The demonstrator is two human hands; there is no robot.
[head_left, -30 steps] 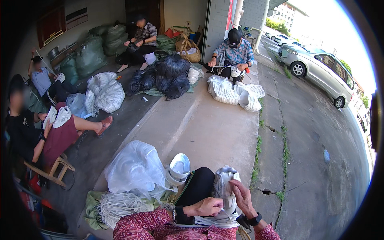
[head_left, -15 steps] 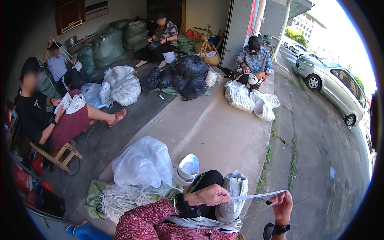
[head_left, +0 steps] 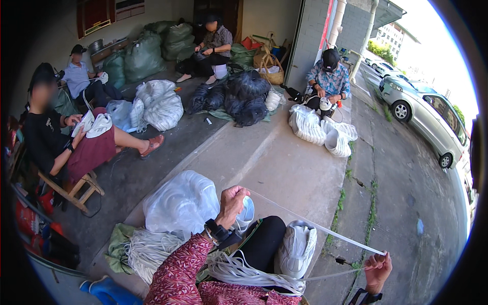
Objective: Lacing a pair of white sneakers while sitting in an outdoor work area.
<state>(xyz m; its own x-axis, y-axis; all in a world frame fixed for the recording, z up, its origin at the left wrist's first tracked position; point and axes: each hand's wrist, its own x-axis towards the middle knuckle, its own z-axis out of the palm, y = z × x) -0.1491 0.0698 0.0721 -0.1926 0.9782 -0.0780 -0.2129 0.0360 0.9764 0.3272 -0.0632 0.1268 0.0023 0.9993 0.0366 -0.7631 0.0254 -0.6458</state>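
A flat white shoelace (head_left: 317, 227) stretches taut across my lap. My left hand (head_left: 232, 204) pinches one end, raised above a rolled white piece (head_left: 246, 211). My right hand (head_left: 378, 269), low at the right, has its fingers closed on the lace, and a further strand trails from it back toward my lap. Between my hands a white sneaker (head_left: 296, 248) rests toe down by my dark-clad knee. A loose bundle of white laces (head_left: 244, 272) lies over my lap.
Beside my left arm are a clear plastic bag (head_left: 180, 203), heaped white laces (head_left: 150, 251) and blue boots (head_left: 113, 292). Several people sit working farther off, among white shoe-part bundles (head_left: 307, 124) and black bags (head_left: 249, 94). A silver car (head_left: 424, 109) stands at the right.
My hands have drawn apart: the left went up and left, the right moved down and right. The lace between them is now much longer.
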